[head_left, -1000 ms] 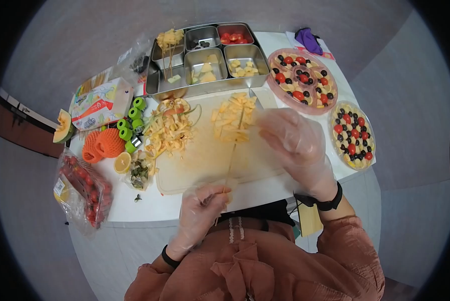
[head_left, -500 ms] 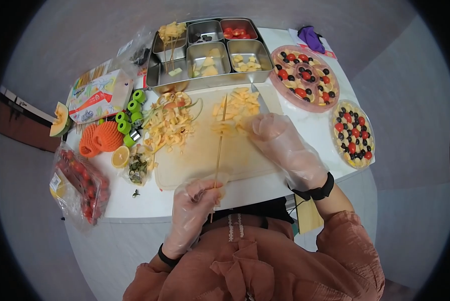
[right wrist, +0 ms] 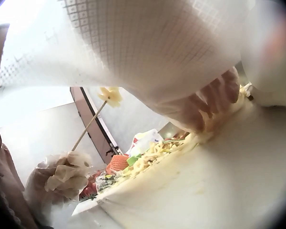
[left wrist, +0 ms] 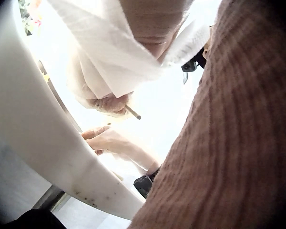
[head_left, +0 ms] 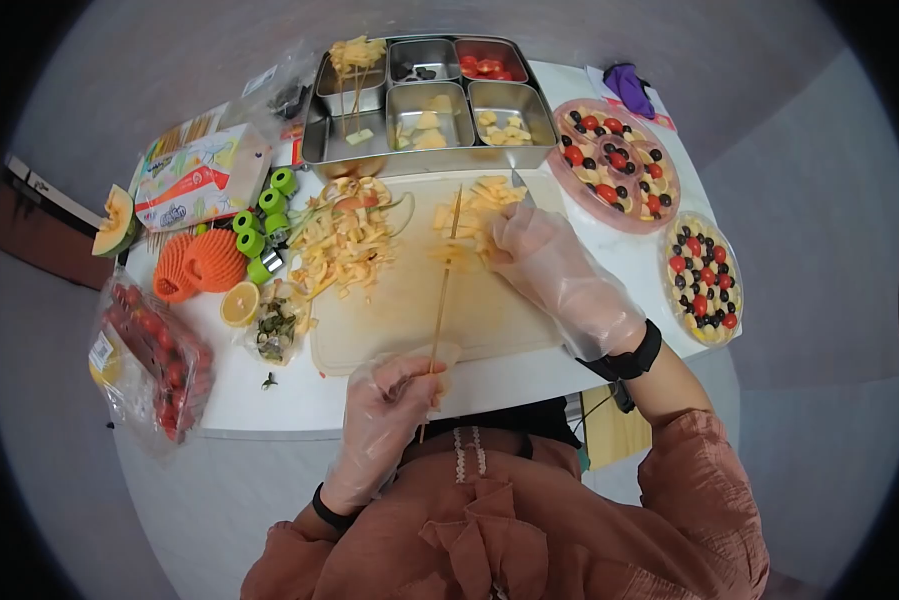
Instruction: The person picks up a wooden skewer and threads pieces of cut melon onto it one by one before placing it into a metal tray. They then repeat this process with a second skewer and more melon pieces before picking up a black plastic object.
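My left hand [head_left: 381, 415], in a clear plastic glove, grips a thin wooden skewer [head_left: 438, 325] near its lower end. Thin yellow-orange melon slices [head_left: 453, 256] are threaded below the skewer's tip; the right wrist view shows this folded melon [right wrist: 110, 97] well above the glove. Over the cutting board [head_left: 379, 325], my gloved right hand [head_left: 559, 275] reaches with bent fingers [right wrist: 205, 105] to a pile of cut melon slices [head_left: 481, 195]. Its fingertips are at the pile's near right edge, and whether they pinch a slice I cannot tell. The skewer's blunt end [left wrist: 134, 113] pokes out below my left hand.
A knife [head_left: 521, 188] lies right of the pile; peelings [head_left: 349, 240] cover the board's left. Behind stands a steel tray [head_left: 429, 160] with fruit bins and finished skewers [head_left: 357, 95]. Fruit platters [head_left: 574, 185] sit right; bagged tomatoes [head_left: 169, 370], green cutters [head_left: 251, 240] and orange foam nets [head_left: 214, 265] left.
My right hand has drawn back from the skewer's upper part to the melon pile and stays there. The left hand has moved slightly left, still holding the skewer. The head view has shifted a little.
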Tool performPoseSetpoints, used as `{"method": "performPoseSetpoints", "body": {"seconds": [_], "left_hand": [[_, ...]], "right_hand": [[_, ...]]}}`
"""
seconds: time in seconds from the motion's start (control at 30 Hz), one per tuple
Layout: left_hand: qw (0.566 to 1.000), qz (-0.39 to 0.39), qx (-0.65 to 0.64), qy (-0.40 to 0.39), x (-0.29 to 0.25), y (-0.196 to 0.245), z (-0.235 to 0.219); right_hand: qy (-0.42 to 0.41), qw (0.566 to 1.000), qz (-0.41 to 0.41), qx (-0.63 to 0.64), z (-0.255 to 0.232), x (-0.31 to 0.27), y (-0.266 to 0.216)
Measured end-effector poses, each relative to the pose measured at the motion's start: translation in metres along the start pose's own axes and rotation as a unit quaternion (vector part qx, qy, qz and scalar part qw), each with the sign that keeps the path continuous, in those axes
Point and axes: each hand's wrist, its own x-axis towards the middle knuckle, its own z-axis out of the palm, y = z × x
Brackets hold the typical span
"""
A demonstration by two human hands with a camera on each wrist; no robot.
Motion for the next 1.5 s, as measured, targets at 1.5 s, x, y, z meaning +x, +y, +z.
{"method": "performPoseSetpoints", "body": {"seconds": [1.5], "left_hand": [[0.991,-0.034,0.101,-0.083,0.004,-0.006,0.005]], "right_hand": [[0.153,0.763,0.218,0.589,-0.053,-0.021,-0.017]]}}
